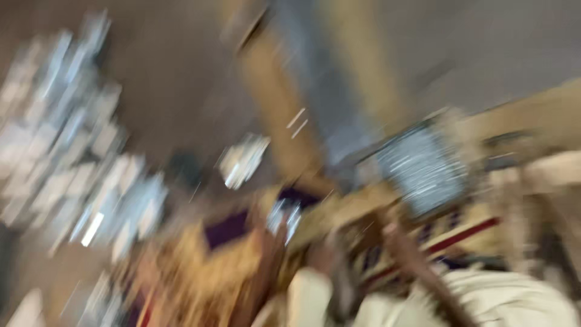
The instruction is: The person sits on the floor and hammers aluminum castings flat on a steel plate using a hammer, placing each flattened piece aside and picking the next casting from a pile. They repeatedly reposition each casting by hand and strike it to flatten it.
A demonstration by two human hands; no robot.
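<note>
Motion blur smears the whole head view. What looks like my left hand (pixel 264 251) rises from the bottom centre, next to a small shiny object (pixel 284 217); I cannot tell whether it holds that object. A brown forearm runs up from the lower right, and my right hand (pixel 394 235) seems to end near a dark grey speckled panel (pixel 420 168). Its fingers are too blurred to read. Yellow and purple patterned fabric (pixel 203 263) lies under the left hand. Cream cloth (pixel 496 297) fills the lower right corner.
Several shiny pale shapes (pixel 78 151) are spread across the left side on a grey-brown floor. Another small bright shape (pixel 243 160) sits near the middle. Tan wooden beams (pixel 275 103) run up the centre, with a striped red and cream piece (pixel 454 236) at the right.
</note>
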